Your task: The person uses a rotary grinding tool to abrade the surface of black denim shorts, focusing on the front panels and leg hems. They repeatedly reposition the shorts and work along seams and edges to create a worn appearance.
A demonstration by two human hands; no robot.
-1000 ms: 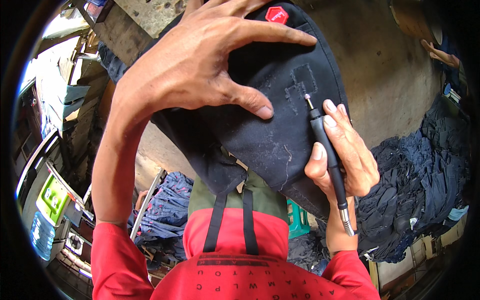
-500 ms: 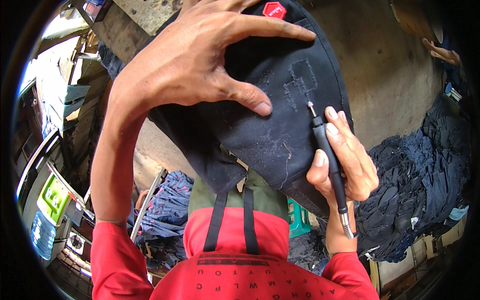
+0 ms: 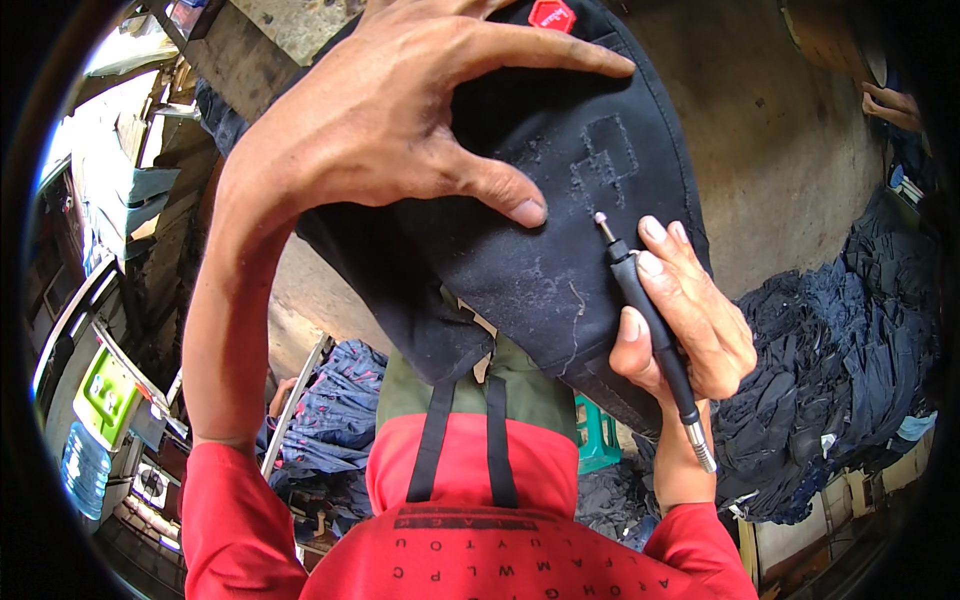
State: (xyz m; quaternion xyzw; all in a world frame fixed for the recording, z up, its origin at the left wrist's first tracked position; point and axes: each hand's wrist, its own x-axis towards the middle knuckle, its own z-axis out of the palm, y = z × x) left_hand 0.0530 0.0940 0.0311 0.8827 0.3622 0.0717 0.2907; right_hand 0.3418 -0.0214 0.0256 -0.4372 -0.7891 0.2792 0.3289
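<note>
A black cloth garment (image 3: 500,270) with a red hexagonal patch (image 3: 552,15) near its far end is spread out in front of me. My left hand (image 3: 410,120) lies over its upper left part, thumb and index finger stretched wide apart. Between that hand and the garment's right edge, pale scuffed lines form linked box shapes (image 3: 605,160). My right hand (image 3: 690,320) grips a black pen-shaped rotary tool (image 3: 655,320) with a small pinkish tip. That tip is at or just above the cloth below the box shapes; contact cannot be told. A loose thread (image 3: 577,310) lies lower on the cloth.
A brown board (image 3: 770,170) lies under and beyond the garment. Dark garments (image 3: 820,370) are heaped at the right, and a patterned blue cloth pile (image 3: 335,410) lies left of my lap. A green stool (image 3: 597,440) stands nearby. Another person's hand (image 3: 890,105) shows at the far right.
The tool's tip has shifted left and slightly nearer to me, while its rear end has swung a little right. My left hand has barely moved on the cloth.
</note>
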